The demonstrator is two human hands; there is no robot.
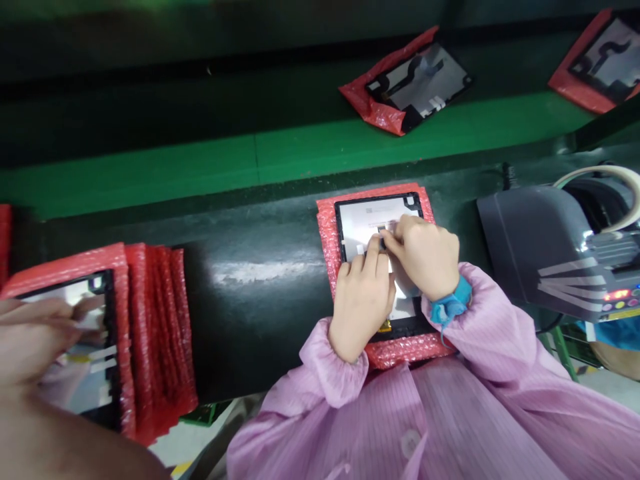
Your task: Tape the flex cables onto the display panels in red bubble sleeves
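Observation:
In front of me a display panel (354, 223) with a silver back and black border lies on red bubble-wrap bags (327, 247). My left hand (361, 300) rests over the panel, its fingers stretched out and fingertips near the middle. Beside it, my right hand (425, 257) is closed, thumb and finger pinched at a small dark piece (382, 231) on the panel. What the pinch holds, if anything, is hidden. A blue wristband (451, 303) circles my right wrist. An orange-yellow flex piece (385, 326) shows near the panel's lower edge.
At left another person's hand (35, 333) works over a second panel (113, 347) on stacked red bubble-wrap bags (160, 333). A tape dispenser (535, 247) with cut strips stands at right. Bagged panels (430, 80) lie on the green belt (300, 150) beyond the bench.

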